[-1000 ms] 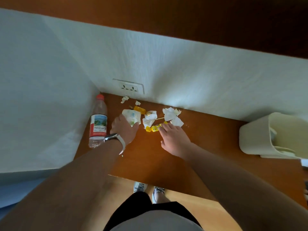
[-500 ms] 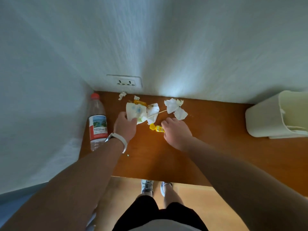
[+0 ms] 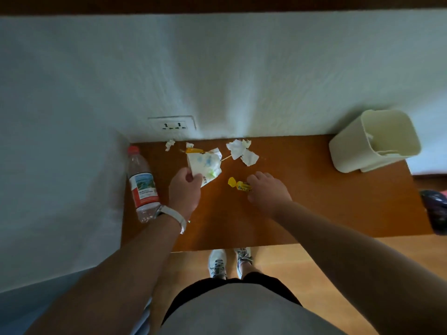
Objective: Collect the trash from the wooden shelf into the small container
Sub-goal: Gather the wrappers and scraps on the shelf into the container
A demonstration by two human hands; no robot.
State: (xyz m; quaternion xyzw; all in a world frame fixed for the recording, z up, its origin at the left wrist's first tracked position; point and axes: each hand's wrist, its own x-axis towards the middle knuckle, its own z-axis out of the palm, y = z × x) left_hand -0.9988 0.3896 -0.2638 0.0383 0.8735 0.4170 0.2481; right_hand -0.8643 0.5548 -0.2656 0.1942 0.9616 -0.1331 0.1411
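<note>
My left hand [image 3: 184,189] pinches a white printed wrapper [image 3: 205,165] and holds it just above the wooden shelf [image 3: 314,201]. My right hand [image 3: 267,193] is closed on one end of a yellow candy wrapper [image 3: 238,184]. Torn white paper pieces [image 3: 242,151] lie near the wall, with a thin stick [image 3: 226,158] beside them. A small crumpled scrap [image 3: 170,144] and an orange-yellow wrapper [image 3: 193,150] sit at the back left. The cream small container [image 3: 350,151] stands at the shelf's far right, tilted open toward me.
A plastic water bottle [image 3: 142,184] with a red cap lies along the shelf's left edge by the wall. A wall socket [image 3: 173,124] is above the trash. A dark object [image 3: 435,209] sits off the right end. My feet are on the wooden floor below.
My left hand has lifted the white wrapper off the pile toward me. My right hand has drawn the yellow wrapper back from the pile. The view has tilted, showing more of the shelf and container.
</note>
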